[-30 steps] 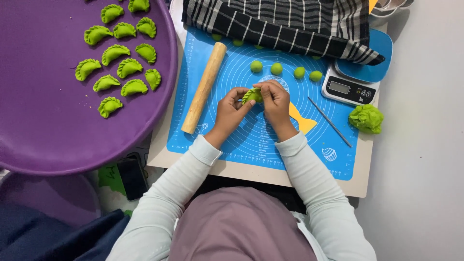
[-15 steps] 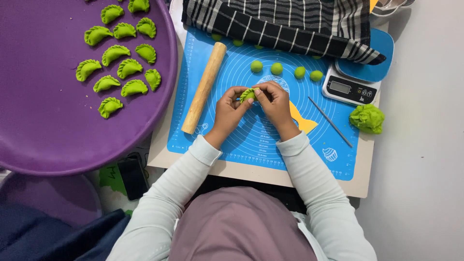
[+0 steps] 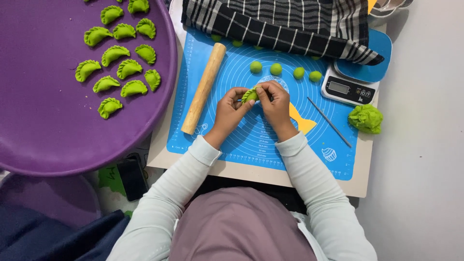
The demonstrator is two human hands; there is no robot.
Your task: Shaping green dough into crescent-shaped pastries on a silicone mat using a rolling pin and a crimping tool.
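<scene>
A pale grey tabletop (image 3: 425, 159) carries a beige board with a blue silicone pastry mat (image 3: 251, 140) laid on it, seen from above the person's head. At the mat's middle the left hand (image 3: 231, 108) and the right hand (image 3: 276, 104) meet around one green folded dumpling (image 3: 250, 94), held just above the mat. The fingers of both hands are clenched on it: the left fingers cup it from below and the side, and the right fingertips pinch along its upper edge, where a crimped seam shows.

To the left, a large round purple tray (image 3: 58, 140) holds about a dozen finished green crimped dumplings (image 3: 116, 54) in loose rows, so much of the shaping looks done. Work is left as well: four small green dough balls (image 3: 285, 70) sit in a row on the mat just beyond the hands, a few more peek out from under a black-and-white checked cloth (image 3: 280, 21) at the far edge, and a rough lump of green dough (image 3: 366, 118) lies on the tabletop off the mat's right side.

A wooden rolling pin (image 3: 203, 88) lies slanted on the mat left of the hands, a thin metal skewer-like stick (image 3: 329, 122) to their right, and a small white kitchen scale with a blue pan (image 3: 355, 79) stands at the far right corner. A dark phone (image 3: 131, 178) rests below the tray.
</scene>
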